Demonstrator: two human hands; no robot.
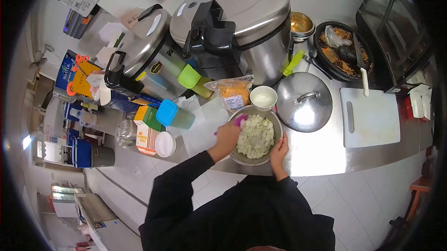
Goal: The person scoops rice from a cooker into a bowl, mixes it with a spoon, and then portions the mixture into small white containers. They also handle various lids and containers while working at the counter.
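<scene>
Well left of the bowl [253, 161] I see a printed card carton [145, 138], then a tub [173, 114] of translucent plastic with a flat blue lid. At the bowl's left rim the left hand [226, 138] is closed around a pink tool [240, 119], whose long axis slants away and rightward; whether its tip touches the rice, I cannot tell. The rice [257, 137], pale, moist-looking and clumped, lies inside the round metal bowl, right of the left hand, which looks nearer to it. Behind the bowl's far rim sits a smooth white cup [264, 98]. The right hand [279, 152] is clasped on the bowl's right side. Right of the bowl I have a domed, mirror-bright lid [305, 102] on the steel desk [300, 151], then a flat white board [371, 117].
</scene>
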